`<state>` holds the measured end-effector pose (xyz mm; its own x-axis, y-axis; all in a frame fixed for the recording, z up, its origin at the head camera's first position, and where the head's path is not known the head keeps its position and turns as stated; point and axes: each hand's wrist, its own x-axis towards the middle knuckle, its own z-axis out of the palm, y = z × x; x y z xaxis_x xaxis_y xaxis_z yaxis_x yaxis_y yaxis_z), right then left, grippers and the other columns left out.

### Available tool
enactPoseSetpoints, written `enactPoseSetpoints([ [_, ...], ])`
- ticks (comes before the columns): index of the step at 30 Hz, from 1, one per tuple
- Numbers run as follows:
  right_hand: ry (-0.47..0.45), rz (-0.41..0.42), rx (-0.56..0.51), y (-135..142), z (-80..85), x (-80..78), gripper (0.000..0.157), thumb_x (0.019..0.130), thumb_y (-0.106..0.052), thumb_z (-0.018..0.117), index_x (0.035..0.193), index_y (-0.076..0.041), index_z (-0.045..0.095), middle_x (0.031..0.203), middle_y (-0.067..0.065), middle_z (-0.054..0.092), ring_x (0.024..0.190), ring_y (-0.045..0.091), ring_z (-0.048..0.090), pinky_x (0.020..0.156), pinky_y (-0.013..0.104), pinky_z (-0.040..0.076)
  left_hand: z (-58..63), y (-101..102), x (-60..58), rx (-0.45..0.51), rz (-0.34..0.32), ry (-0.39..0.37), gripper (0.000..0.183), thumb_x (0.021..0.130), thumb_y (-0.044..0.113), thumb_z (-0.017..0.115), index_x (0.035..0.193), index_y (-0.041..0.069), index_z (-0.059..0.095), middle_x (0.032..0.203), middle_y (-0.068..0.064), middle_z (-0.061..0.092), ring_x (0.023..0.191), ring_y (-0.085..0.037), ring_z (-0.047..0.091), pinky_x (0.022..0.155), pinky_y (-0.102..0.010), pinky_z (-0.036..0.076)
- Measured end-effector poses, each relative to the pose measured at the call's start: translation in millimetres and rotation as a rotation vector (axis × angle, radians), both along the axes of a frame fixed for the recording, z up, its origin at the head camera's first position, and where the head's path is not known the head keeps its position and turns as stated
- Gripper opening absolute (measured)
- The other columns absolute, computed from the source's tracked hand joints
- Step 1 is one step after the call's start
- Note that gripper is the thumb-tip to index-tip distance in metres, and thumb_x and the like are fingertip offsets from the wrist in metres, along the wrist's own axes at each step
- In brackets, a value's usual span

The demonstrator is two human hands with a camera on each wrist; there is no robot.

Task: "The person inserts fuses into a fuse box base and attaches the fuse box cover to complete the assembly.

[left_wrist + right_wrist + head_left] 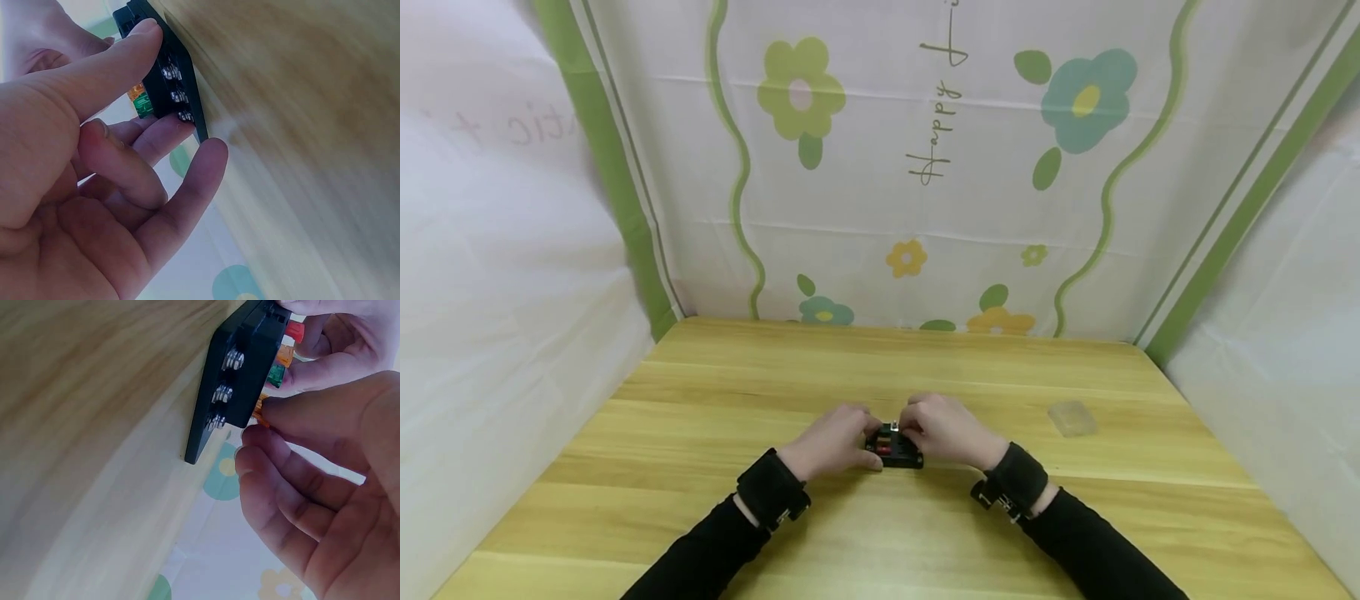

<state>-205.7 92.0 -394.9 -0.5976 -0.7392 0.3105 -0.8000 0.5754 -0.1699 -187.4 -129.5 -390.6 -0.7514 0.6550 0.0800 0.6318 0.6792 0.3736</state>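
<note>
A black fuse block [904, 456] lies on the table between both hands, silver screw terminals [222, 394] along its sides. Red [295, 330], orange [285, 355] and green [275, 375] blade fuses stick up from it in a row. My left hand [835, 442] grips the block, its thumb [119, 62] along one side and fingers at the far end. With thumb and fingertips, my right hand [951, 429] pinches another orange blade fuse [260, 412] at the block's end. How deep that fuse sits is hidden by the fingers.
A clear plastic cover [1072, 418] lies on the wooden table [700, 500], to the right of the hands. White fabric with printed flowers [925, 208] hangs behind the table's far edge, and white cloth walls stand at both sides.
</note>
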Motion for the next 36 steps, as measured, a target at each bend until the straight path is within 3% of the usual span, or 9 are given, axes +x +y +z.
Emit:
enactPoseSetpoints([
  [7,0.017,-0.010,-0.012,-5.2,2.0,3.0,0.015,0.082,-0.001,0.066,0.078,-0.015,0.071,0.075,-0.006,0.055,0.065,0.005,0.048,0.060,0.017,0.041,-0.6,-0.9,-0.1,0.009,0.006,-0.012,0.034,0.077,0.034,0.078,0.103,0.013,0.069,0.085,0.003,0.055,0.070,-0.010,0.044,0.061,-0.023,0.035],
  [14,0.082,-0.044,0.038,-13.6,3.3,6.4,0.021,0.078,0.005,0.064,0.067,-0.013,0.065,0.067,-0.006,0.045,0.059,0.007,0.039,0.055,0.017,0.035,1.8,-0.5,-1.4,0.006,-0.017,0.011,0.027,0.076,0.033,0.079,0.093,0.015,0.068,0.082,0.003,0.056,0.070,-0.010,0.045,0.062,-0.023,0.036],
  [19,0.014,-0.085,0.003,-10.2,3.1,8.2,0.015,0.082,0.002,0.066,0.077,-0.012,0.072,0.073,-0.006,0.049,0.064,0.007,0.047,0.059,0.017,0.040,3.5,0.8,-2.7,0.003,-0.012,0.016,0.033,0.076,0.034,0.079,0.100,0.014,0.069,0.085,0.004,0.056,0.071,-0.010,0.046,0.063,-0.023,0.037],
  [23,-0.023,-0.071,-0.027,-4.5,0.4,7.6,0.012,0.084,-0.002,0.067,0.085,-0.013,0.073,0.079,-0.005,0.054,0.070,0.007,0.052,0.063,0.018,0.042,2.7,0.6,-1.9,0.006,-0.014,0.008,0.034,0.076,0.034,0.079,0.100,0.013,0.070,0.084,0.005,0.057,0.072,-0.010,0.047,0.063,-0.023,0.038],
  [36,-0.017,-0.055,0.012,0.0,5.3,3.7,0.006,0.083,-0.009,0.069,0.080,-0.014,0.070,0.079,-0.005,0.059,0.067,0.004,0.051,0.060,0.020,0.042,0.4,-0.8,-2.5,0.012,0.010,-0.016,0.033,0.075,0.034,0.080,0.100,0.014,0.069,0.085,0.005,0.057,0.072,-0.009,0.047,0.064,-0.024,0.038],
])
